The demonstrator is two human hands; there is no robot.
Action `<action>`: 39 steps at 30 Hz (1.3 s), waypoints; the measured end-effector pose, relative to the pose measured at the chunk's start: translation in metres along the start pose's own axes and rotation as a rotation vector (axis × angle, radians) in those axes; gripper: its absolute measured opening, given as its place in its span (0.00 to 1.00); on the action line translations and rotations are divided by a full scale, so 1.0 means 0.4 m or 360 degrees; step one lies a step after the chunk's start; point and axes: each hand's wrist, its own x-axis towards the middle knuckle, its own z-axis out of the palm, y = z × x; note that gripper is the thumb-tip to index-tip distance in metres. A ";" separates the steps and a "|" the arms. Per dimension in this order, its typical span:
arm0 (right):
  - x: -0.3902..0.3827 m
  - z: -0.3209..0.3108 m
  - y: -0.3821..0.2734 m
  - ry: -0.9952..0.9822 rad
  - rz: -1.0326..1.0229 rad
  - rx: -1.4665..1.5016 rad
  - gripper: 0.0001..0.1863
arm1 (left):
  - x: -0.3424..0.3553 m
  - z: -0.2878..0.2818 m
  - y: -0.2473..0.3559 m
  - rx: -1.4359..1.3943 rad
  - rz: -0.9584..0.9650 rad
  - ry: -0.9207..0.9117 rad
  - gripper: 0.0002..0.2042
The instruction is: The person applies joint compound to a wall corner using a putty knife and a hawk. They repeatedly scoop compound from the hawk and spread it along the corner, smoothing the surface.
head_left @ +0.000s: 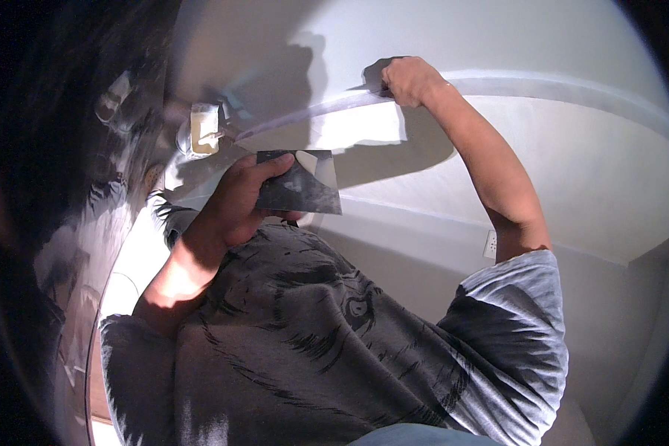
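Note:
My left hand [238,195] grips a dark, flat, square-edged putty blade [293,193] in front of my chest, thumb on its upper face. A pale dab of putty [308,159] sits on the blade near its top edge. My right arm stretches up to the pale wall [498,44]. There my right hand [415,80] is closed at the edge strip [565,88] that curves across it. A dark shape shows beside its fingers; whether that is a tool or only shadow is unclear, and the fingertips are hidden.
A small cream-coloured container [204,130] stands to the left of the strip. Low on the right is a wall socket [490,244]. Bright light throws my shadow over the wall. The far left is dark, with a smeared brownish surface [70,267].

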 end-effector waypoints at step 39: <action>0.116 0.028 0.013 -0.0075 -0.0019 0.0023 0.17 | -0.008 0.011 -0.022 0.0024 -0.0057 0.0091 0.18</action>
